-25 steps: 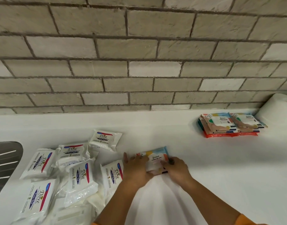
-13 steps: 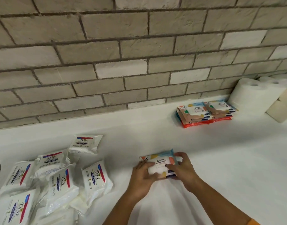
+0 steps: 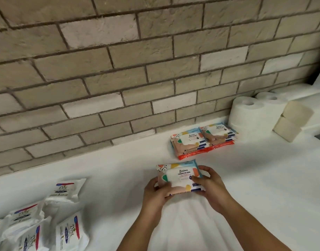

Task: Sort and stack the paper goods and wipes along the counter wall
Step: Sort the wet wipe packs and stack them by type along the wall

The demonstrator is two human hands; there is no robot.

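We see bare counter (image 3: pixel 237 178) between the held pack (image 3: pixel 180 175) and the wipe stacks (image 3: pixel 202 140) by the wall (image 3: pixel 137 78). Rolls (image 3: pixel 246 113) and tan blocks (image 3: pixel 289 122) close off the right. White packs (image 3: pixel 65 192) crowd the near left.

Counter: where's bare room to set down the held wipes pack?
Free: the wide strip along the wall between the white Dove packs and the colourful stacks, plus the counter right of both hands. Crowded: lower-left Dove pile, and the far right by the paper rolls.
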